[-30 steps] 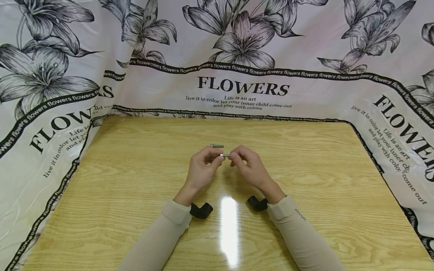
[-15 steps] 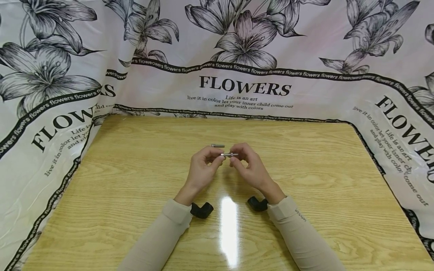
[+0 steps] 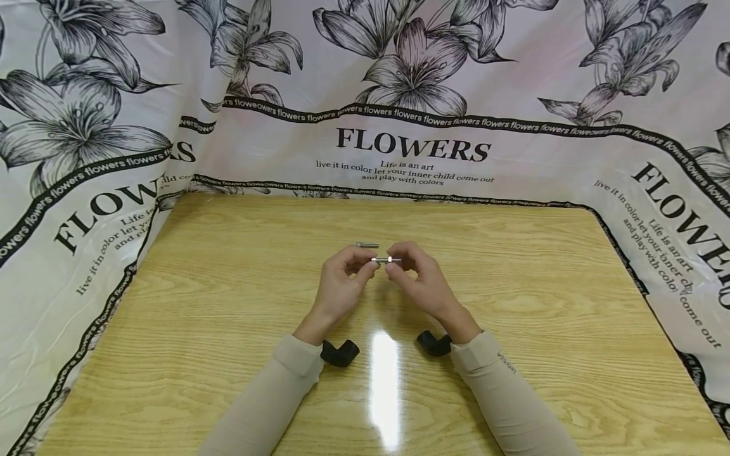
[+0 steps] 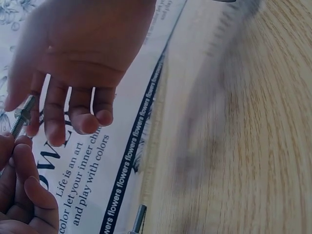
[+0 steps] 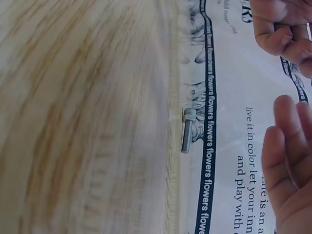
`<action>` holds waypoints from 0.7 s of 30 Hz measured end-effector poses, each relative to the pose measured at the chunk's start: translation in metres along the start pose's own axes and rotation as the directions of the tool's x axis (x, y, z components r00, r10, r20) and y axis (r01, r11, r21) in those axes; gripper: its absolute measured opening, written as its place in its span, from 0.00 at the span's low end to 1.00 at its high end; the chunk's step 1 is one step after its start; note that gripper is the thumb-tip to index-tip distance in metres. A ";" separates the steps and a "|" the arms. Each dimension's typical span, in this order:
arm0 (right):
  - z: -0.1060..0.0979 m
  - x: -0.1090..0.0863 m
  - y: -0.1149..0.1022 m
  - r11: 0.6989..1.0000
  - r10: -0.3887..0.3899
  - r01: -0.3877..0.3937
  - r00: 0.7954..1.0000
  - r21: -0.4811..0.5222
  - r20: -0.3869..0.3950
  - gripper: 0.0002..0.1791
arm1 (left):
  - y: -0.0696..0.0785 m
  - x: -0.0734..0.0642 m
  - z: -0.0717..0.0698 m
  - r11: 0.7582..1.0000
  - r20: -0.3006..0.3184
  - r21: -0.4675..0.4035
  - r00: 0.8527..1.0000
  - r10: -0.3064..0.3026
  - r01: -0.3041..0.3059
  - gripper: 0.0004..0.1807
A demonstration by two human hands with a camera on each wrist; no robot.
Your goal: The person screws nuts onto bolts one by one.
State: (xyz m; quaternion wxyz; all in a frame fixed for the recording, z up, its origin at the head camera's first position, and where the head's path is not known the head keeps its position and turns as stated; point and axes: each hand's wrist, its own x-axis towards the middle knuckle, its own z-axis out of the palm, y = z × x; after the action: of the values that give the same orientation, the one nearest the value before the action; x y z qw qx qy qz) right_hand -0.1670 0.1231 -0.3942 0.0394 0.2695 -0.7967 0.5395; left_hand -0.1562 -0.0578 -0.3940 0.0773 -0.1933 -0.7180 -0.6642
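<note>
In the head view my left hand (image 3: 345, 278) pinches a small metal bolt (image 3: 380, 259) by one end, between thumb and index finger. Its threaded shank points right. A hex nut (image 3: 390, 259) sits around the shank. My right hand (image 3: 419, 275) has its thumb and index fingertips at opposite sides of that nut, with the bolt's tip running between them. The left wrist view shows the nut (image 4: 22, 115) partway along the thread, close to the right hand's thumb, while that hand's other fingers (image 4: 83, 122) extend loosely. The bolt's held end is hidden by the left fingers.
A second bolt (image 3: 367, 245) lies on the wooden table (image 3: 228, 304) just beyond the left hand. Black wrist-camera pieces (image 3: 340, 354) show beside both sleeves. Flower-printed cloth (image 3: 410, 152) walls the table at the back and sides.
A second ago the right fingertips covered the nut and bolt's end; they have since parted, showing the nut and tip between them. The left hand keeps its grip on the bolt.
</note>
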 end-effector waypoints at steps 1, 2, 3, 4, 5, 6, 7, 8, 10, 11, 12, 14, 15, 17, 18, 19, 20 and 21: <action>0.000 0.000 0.000 1.000 -0.006 0.006 1.000 0.006 0.001 0.12 | 0.000 0.000 0.000 1.000 -0.001 0.001 1.000 -0.001 0.001 0.07; 0.000 0.000 0.001 1.000 -0.016 0.016 1.000 0.015 0.001 0.14 | 0.000 0.000 0.000 1.000 -0.002 0.002 1.000 0.001 -0.001 0.07; 0.000 0.000 0.001 1.000 -0.024 0.024 1.000 0.019 0.001 0.15 | 0.000 0.000 0.000 1.000 -0.002 0.002 1.000 0.002 -0.002 0.07; 0.000 -0.001 0.002 0.999 -0.034 0.034 0.999 0.021 -0.003 0.16 | 0.000 0.000 0.000 1.000 -0.003 0.001 1.000 0.002 -0.002 0.07; 0.000 -0.001 0.002 0.999 -0.044 0.044 0.999 0.027 -0.005 0.16 | 0.000 0.000 0.000 1.000 -0.003 0.000 1.000 0.004 -0.004 0.07; 0.000 -0.001 0.002 0.998 -0.053 0.053 0.999 0.036 -0.007 0.15 | -0.001 0.000 0.000 1.000 -0.003 0.000 1.000 0.005 -0.005 0.07; 0.000 -0.001 0.002 0.997 -0.061 0.061 0.998 0.045 -0.011 0.14 | -0.001 0.000 0.000 1.000 -0.002 -0.001 1.000 0.006 -0.006 0.07; 0.000 -0.001 0.002 0.996 -0.069 0.069 0.998 0.051 -0.014 0.13 | -0.001 0.000 0.000 1.000 -0.001 -0.001 1.000 0.007 -0.007 0.07; 0.000 0.000 0.003 0.995 -0.076 0.077 0.997 0.058 -0.017 0.10 | -0.001 0.000 0.000 1.000 -0.001 -0.002 1.000 0.008 -0.008 0.07; 0.001 0.000 0.002 0.996 -0.075 0.075 0.997 0.054 -0.018 0.08 | -0.001 0.000 0.000 1.000 -0.001 -0.001 1.000 0.008 -0.008 0.07; 0.001 0.001 0.002 0.996 -0.070 0.071 0.997 0.046 -0.020 0.07 | -0.001 0.000 0.000 1.000 0.000 -0.001 1.000 0.008 -0.008 0.07; 0.001 0.001 0.001 0.999 -0.052 0.053 0.998 0.013 -0.020 0.04 | 0.000 0.000 0.000 1.000 0.001 0.003 1.000 0.005 -0.005 0.07; 0.000 0.001 0.000 0.999 -0.040 0.040 0.999 0.001 -0.019 0.05 | 0.000 0.000 0.000 1.000 0.002 0.003 1.000 0.002 -0.002 0.07; 0.000 0.001 -0.001 1.000 -0.014 0.014 1.000 -0.025 -0.018 0.07 | 0.000 0.000 0.001 1.000 0.005 0.004 1.000 -0.002 0.002 0.07; 0.000 0.001 0.000 0.999 -0.007 0.007 1.000 -0.031 -0.016 0.08 | 0.000 0.000 0.001 1.000 0.006 0.004 1.000 -0.002 0.002 0.07; -0.001 0.001 0.000 0.999 0.002 -0.002 1.000 -0.032 -0.015 0.09 | 0.001 0.000 0.001 1.000 0.007 0.004 1.000 -0.002 0.002 0.07; -0.001 0.001 0.000 1.000 0.006 -0.007 1.000 -0.031 -0.014 0.09 | 0.001 0.000 0.001 1.000 0.007 0.006 1.000 0.000 0.000 0.07; -0.001 0.001 0.000 1.000 0.010 -0.011 1.000 -0.026 -0.013 0.09 | 0.001 0.000 0.001 1.000 0.007 0.004 1.000 0.003 -0.003 0.07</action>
State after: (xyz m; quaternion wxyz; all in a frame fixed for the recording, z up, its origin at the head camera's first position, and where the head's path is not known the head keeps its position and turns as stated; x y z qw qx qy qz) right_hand -0.1680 0.1237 -0.3932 0.0451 0.2614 -0.8048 0.5310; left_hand -0.1558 -0.0564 -0.3935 0.0763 -0.1967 -0.7194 -0.6618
